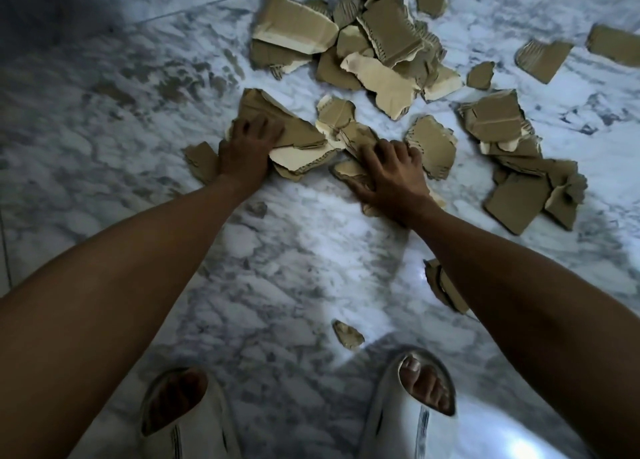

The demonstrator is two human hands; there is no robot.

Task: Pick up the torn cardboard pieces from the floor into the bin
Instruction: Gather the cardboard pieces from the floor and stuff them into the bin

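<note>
We are looking down from head height at a white and grey marble floor (104, 119) scattered with torn brown cardboard. We are seeing both bare arms reaching down and forward to the pieces nearest us. The left hand (247, 148) is resting on a creased piece of cardboard (294, 131), its fingers curling over the top of it, so the grip is closing on that piece. The right hand (391, 174) is lying just beside it on a crumpled piece (349, 171), fingers spread and bending down onto the cardboard; the thumb is hidden underneath, so we are reading this grip as pressing and clutching the piece rather than lying flat. A big heap of pieces (363, 39) is lying farther away, beyond the hands, and a stack of pieces (519, 160) is sitting off to the right. A small scrap (347, 335) is lying near our feet, and another bit (443, 289) is peeking out from under the right forearm. At the bottom we are seeing two feet in white slippers (412, 420), standing apart on the floor.
</note>
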